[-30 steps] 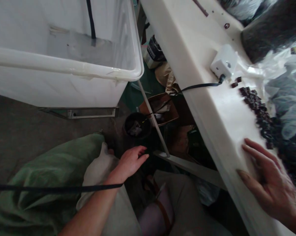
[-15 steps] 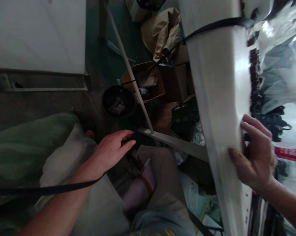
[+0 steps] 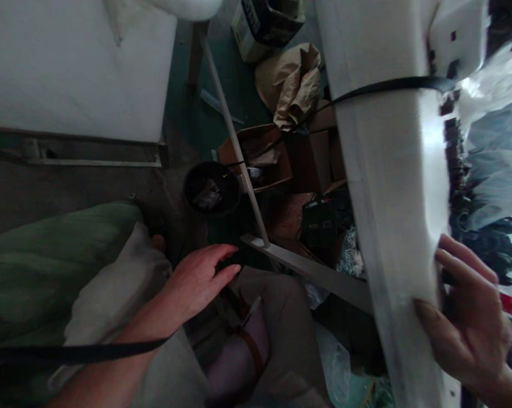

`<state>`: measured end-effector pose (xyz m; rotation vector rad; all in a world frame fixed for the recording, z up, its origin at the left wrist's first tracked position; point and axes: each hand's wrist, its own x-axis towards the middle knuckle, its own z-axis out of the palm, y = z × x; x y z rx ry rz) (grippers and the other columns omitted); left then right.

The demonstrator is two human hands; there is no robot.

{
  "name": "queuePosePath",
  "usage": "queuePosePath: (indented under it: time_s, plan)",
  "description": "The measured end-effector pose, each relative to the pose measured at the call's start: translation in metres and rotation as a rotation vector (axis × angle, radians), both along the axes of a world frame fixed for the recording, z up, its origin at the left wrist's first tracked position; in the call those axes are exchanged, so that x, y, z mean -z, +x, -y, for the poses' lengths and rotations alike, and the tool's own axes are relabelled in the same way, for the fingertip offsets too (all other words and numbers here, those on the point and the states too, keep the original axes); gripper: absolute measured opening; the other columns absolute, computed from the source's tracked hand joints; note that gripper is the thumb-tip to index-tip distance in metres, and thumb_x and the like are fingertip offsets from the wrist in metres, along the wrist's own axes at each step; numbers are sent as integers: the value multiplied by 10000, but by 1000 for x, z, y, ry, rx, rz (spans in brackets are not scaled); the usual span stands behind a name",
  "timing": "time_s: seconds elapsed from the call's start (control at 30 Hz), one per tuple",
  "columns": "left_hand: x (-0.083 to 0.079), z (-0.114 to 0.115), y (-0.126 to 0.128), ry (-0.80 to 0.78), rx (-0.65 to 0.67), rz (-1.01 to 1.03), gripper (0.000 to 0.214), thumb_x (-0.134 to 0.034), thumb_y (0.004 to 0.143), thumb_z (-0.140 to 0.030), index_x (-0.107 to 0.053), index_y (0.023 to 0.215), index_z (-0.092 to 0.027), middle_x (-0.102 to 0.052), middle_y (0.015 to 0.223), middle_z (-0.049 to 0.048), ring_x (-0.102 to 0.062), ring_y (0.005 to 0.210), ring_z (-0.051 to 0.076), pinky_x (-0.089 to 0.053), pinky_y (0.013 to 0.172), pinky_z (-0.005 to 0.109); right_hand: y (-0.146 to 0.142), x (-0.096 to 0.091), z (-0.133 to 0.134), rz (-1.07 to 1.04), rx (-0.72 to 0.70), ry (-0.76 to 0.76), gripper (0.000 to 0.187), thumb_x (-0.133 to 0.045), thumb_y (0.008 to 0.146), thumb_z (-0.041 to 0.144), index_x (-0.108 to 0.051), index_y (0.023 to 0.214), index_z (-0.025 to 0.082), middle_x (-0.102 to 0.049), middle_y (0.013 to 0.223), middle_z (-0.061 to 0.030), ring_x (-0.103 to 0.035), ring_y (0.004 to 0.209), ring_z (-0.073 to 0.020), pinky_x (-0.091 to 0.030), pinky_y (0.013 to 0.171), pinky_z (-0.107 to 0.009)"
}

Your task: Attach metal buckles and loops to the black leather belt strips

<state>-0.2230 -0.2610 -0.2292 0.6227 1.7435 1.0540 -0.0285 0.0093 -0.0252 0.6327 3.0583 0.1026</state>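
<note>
My left hand [image 3: 205, 277] hovers above my lap, its fingers slightly bent and the thumb apart, with nothing in it. A dark strap runs across that forearm. At the right, my right hand [image 3: 472, 311] rests against the edge of a long white work surface [image 3: 392, 170]. Its thumb and fingers are spread apart on that edge, and no held thing shows between them; the inner palm is hidden. Beyond the hand lie a row of small black parts [image 3: 464, 187] and clear plastic bags [image 3: 498, 141].
A black bucket [image 3: 211, 188], an open cardboard box [image 3: 281, 164] and crumpled brown paper [image 3: 292, 82] are on the floor. Metal frame bars [image 3: 315, 269] cross below the work surface. A green sack [image 3: 56, 255] lies at left, under a white table [image 3: 77, 73].
The view has shifted, so the scene sits lower and further right. A white rounded thing now shows at the top left. Both hands keep much the same pose.
</note>
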Motion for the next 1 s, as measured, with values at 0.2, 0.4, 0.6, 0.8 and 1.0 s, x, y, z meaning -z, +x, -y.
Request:
queuePosePath:
  time_s: [0.2, 0.4, 0.6, 0.8, 1.0]
  plan:
    - [0, -2, 0, 8, -36, 74, 342, -617, 847, -394, -690, 1151, -255, -727, 1153, 45, -661, 1067, 242, -493, 950, 345, 4, 0, -8, -67, 24, -91, 723, -564, 814, 452, -343, 1503, 430, -389, 1548, -43, -413, 1352, -450, -394, 1054, -717]
    - [2, -4, -8, 109, -255, 314, 354, -621, 834, -442, -695, 1102, -222, -747, 1025, 57, -690, 913, 210, -534, 831, 319, 5, -1, -9, -56, -3, -50, 689, -547, 845, 430, -346, 1504, 402, -409, 1535, -51, -412, 1363, -426, -472, 996, -673]
    - [-1, -3, -24, 166, -648, 511, 449, -727, 750, -514, -709, 1051, -182, -748, 1025, 78, -687, 925, 190, -526, 848, 288, 2, -3, -6, -69, -35, -59, 647, -525, 873, 427, -362, 1495, 348, -410, 1529, -75, -451, 1340, -397, -486, 988, -621]
    - [-4, -1, -35, 213, -968, 811, 343, -816, 702, -360, -728, 972, -168, -755, 979, 69, -696, 844, 145, -540, 720, 212, -2, -5, -2, -93, -79, -41, 596, -501, 905, 417, -389, 1476, 283, -440, 1496, -113, -474, 1314, -382, -450, 1020, -575]
    - [-8, -6, -39, 173, -1048, 910, 132, -632, 863, -175, -723, 956, -151, -758, 939, 67, -710, 788, 125, -558, 664, 198, -3, -4, -1, -101, -83, -85, 583, -497, 917, 411, -383, 1470, 264, -426, 1501, -126, -457, 1329, -368, -415, 1051, -567]
